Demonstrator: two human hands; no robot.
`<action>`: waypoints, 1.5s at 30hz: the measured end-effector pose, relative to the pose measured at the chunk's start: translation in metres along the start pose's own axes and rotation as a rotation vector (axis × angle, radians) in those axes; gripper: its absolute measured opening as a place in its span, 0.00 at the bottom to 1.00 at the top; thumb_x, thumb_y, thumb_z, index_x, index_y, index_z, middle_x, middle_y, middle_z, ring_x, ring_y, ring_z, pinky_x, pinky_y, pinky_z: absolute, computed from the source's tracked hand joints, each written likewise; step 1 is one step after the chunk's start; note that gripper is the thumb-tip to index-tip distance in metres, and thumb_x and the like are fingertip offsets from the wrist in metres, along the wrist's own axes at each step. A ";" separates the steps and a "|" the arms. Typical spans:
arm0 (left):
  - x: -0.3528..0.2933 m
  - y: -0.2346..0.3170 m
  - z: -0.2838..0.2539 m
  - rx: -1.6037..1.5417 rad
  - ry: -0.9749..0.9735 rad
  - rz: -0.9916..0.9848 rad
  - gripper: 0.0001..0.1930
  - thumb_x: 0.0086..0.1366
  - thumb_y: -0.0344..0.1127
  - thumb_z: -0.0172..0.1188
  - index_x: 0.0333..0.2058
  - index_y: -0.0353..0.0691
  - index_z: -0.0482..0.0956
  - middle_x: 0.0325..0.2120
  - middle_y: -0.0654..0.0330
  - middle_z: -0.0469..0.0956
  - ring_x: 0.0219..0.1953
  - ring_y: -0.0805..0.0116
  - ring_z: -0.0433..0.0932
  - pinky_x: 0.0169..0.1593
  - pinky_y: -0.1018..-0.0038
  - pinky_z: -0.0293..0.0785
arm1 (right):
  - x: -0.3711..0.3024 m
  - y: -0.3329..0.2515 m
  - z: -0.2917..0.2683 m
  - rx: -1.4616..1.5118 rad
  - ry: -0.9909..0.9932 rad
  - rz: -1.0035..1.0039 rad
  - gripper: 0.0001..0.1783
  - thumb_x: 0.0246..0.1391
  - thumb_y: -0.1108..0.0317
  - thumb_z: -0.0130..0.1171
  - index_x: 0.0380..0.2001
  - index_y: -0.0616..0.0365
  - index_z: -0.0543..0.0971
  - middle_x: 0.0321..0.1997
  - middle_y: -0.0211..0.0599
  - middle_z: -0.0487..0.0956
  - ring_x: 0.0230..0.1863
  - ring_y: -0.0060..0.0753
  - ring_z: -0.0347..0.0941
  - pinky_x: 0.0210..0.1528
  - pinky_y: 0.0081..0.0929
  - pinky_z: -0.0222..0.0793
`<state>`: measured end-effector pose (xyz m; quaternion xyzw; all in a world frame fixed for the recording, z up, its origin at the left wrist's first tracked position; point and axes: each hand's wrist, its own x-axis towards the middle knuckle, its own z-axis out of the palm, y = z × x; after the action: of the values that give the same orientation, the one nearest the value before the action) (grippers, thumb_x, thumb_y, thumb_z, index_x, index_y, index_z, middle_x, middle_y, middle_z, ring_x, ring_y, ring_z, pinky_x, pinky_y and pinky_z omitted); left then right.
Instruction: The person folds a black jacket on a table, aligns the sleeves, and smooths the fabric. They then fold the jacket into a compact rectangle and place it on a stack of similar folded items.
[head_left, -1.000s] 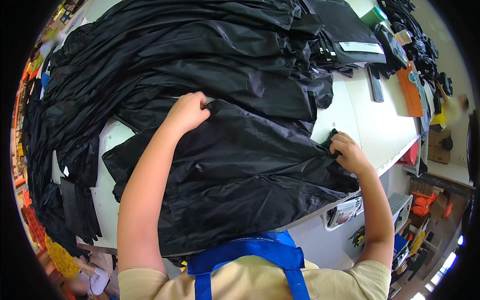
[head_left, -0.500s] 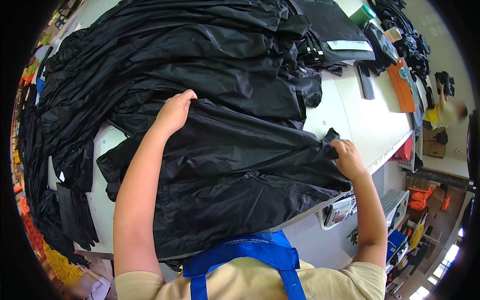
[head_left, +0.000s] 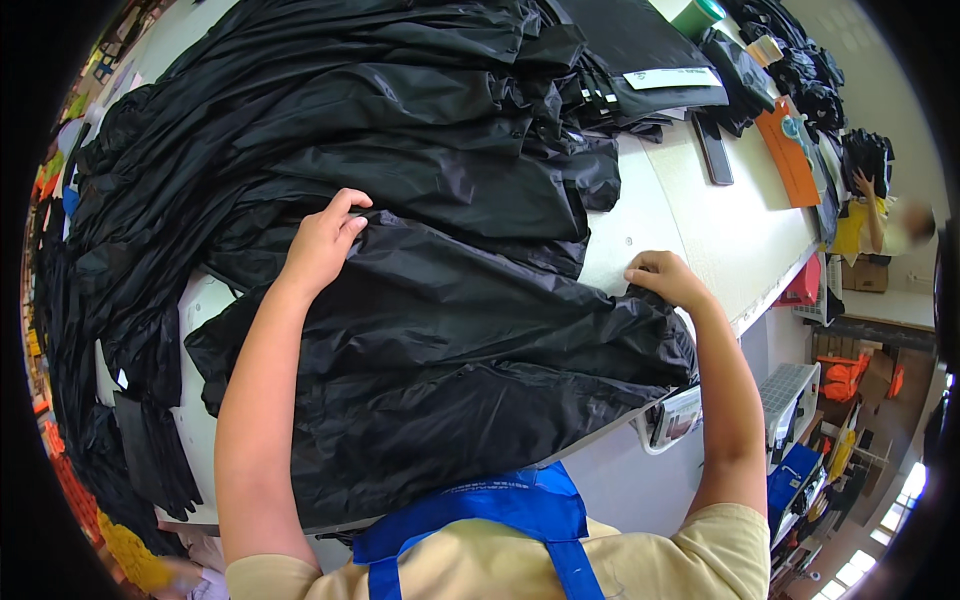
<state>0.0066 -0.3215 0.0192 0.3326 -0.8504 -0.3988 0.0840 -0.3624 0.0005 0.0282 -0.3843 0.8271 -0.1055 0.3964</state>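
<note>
A black, shiny garment (head_left: 450,310) lies spread on the table in front of me, creased along its length. At its far left edge is my left hand (head_left: 325,245), thumb and forefinger apart beside the cloth's edge. My right hand (head_left: 668,280) is at the garment's far right end, fingers curled and pinched at the edge of the fabric. Beyond both hands, a big pile of similar black garments (head_left: 400,110) sweeps across the table in long folds.
On the white table (head_left: 720,230) lie a dark phone (head_left: 713,150), an orange box (head_left: 787,155) and a green-lidded container (head_left: 698,18). Flat black pieces with a white label (head_left: 672,78) are stacked at the back. Another person (head_left: 875,220) stands far right. Wire baskets (head_left: 790,395) stand below.
My left hand's thumb and forefinger have parted from their pinch. My right hand has moved a little left and away from me, and the raised right end of the garment has settled lower.
</note>
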 end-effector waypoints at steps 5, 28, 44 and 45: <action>0.001 -0.040 -0.008 -0.140 0.060 -0.021 0.09 0.66 0.31 0.53 0.44 0.44 0.68 0.21 0.54 0.73 0.24 0.64 0.74 0.34 0.73 0.69 | -0.016 0.031 0.002 -0.023 0.672 -0.031 0.11 0.54 0.66 0.60 0.25 0.65 0.77 0.25 0.51 0.77 0.31 0.52 0.74 0.37 0.37 0.69; -0.063 -0.006 -0.052 0.665 0.532 0.216 0.20 0.58 0.35 0.62 0.50 0.43 0.75 0.48 0.53 0.77 0.51 0.50 0.73 0.55 0.58 0.67 | 0.016 -0.169 0.163 -0.358 0.355 -0.882 0.33 0.52 0.48 0.59 0.62 0.43 0.68 0.70 0.41 0.59 0.72 0.50 0.49 0.70 0.51 0.43; -0.324 0.071 0.018 -0.584 0.476 -0.128 0.36 0.59 0.31 0.62 0.63 0.28 0.56 0.48 0.52 0.71 0.36 0.67 0.78 0.45 0.75 0.74 | -0.119 -0.283 0.257 0.922 -0.289 -0.773 0.39 0.53 0.53 0.66 0.59 0.66 0.63 0.54 0.45 0.72 0.55 0.38 0.69 0.59 0.33 0.63; -0.335 0.074 0.027 -0.371 0.421 -0.036 0.36 0.57 0.29 0.63 0.62 0.26 0.57 0.50 0.48 0.70 0.35 0.64 0.79 0.43 0.74 0.75 | -0.125 -0.277 0.263 1.259 -0.394 -0.685 0.31 0.53 0.56 0.66 0.54 0.64 0.69 0.48 0.38 0.76 0.49 0.30 0.72 0.54 0.30 0.68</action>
<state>0.2151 -0.0586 0.0970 0.4023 -0.7205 -0.4713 0.3113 0.0338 -0.0642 0.0584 -0.3328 0.3574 -0.6063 0.6276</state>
